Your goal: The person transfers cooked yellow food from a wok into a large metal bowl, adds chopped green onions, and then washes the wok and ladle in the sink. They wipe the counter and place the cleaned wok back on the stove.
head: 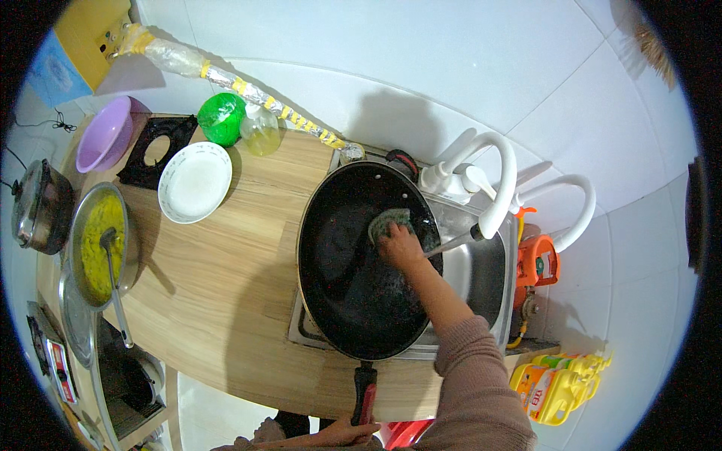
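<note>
A large black wok (350, 293) rests over the left part of the steel sink (479, 282). With my right hand (401, 248) I press a greenish-grey scouring cloth or pad (389, 222) against the inside of the wok, on its right side. My left hand (344, 433), at the bottom edge of the view, grips the wok's black and red handle (365, 394). From the white faucet (499, 186) a stream of water runs into the wok, just beside my right wrist. The wok's second, short handle (403, 163) points to the wall.
On the wooden counter (254, 225) stand a white bowl (194, 183), a black stove grate (141, 175), a purple basin (105, 135), a green ball-like object (221, 119) and a steel pot of yellow food (101, 248) with a ladle (115, 293). Yellow jugs (555, 389) are at the right.
</note>
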### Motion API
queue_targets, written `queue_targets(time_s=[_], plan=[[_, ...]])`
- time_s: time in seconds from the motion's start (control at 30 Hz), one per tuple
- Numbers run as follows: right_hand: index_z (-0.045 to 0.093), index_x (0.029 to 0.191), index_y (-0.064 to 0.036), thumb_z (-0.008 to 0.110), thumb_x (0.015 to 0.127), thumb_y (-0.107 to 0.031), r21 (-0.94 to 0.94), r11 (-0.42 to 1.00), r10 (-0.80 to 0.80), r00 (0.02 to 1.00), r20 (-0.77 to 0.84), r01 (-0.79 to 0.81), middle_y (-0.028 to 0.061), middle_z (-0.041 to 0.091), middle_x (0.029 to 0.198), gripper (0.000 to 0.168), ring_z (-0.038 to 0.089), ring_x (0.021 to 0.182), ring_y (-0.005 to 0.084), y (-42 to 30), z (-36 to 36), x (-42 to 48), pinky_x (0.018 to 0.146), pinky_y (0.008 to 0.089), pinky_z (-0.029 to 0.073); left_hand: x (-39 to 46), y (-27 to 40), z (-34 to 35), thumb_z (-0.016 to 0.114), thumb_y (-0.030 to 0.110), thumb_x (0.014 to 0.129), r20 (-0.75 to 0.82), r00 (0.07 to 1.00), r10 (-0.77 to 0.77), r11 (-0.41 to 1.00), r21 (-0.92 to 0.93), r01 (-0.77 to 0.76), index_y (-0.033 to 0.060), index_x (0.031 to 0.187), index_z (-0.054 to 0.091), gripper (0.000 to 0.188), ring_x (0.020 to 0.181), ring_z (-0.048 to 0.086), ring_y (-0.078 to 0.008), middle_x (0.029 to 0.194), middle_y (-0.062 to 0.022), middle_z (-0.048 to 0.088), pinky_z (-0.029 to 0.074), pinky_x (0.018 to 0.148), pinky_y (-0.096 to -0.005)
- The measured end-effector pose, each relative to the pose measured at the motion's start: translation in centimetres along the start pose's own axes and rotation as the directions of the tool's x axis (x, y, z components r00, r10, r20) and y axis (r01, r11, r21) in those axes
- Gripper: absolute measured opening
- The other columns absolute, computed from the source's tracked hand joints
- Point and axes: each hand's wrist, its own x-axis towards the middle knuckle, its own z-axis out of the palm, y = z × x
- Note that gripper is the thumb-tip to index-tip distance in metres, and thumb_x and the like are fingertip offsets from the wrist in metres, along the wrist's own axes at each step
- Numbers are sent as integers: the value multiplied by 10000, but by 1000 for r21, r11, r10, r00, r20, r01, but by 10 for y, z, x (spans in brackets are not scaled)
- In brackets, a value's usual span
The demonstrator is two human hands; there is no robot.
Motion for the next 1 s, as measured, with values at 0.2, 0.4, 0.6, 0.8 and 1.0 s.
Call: queue_targets(time_s=[0.2,0.4,0.6,0.8,1.0], plan=[[586,929,-100,532,762,-329,409,888,302,938,-169,-212,177,438,1043,289,459,946,330,8,4,-5,760,417,410,0,2,3,578,304,782,-3,996,85,996,-37,-85,75,619,477,298,435,405,-81,503,12,451,313,422,-217],[574,865,10,464,830,-319,889,458,558,779,-285,-3,109,570,814,349,521,784,192,-45,4,72,723,292,387,-8,12,6,549,247,810,-14,1000,-15,999,-36,14,60,636,452,272,421,388,-91,490,-2,431,308,406,-228],[565,822,-24,526,794,-214,922,237,-302,925,-231,307,157,488,1008,196,432,954,282,-124,-37,7,837,370,350,-9,13,11,520,215,829,-25,999,33,983,-178,-37,53,709,422,224,385,354,-95,470,-6,388,293,378,-244],[555,926,-51,468,812,-249,842,494,-568,813,125,216,186,431,1023,244,428,972,316,-74,-8,-107,819,377,374,-21,33,18,511,193,830,0,999,-50,969,-242,48,59,723,418,195,379,370,-97,468,-11,393,295,366,-237],[464,1057,-55,534,762,-186,511,820,-388,906,168,256,174,445,1007,330,445,943,347,-59,4,-105,792,405,387,-15,21,16,521,206,826,-21,999,43,989,-142,-46,54,757,414,198,384,361,-91,475,-11,393,293,364,-235]])
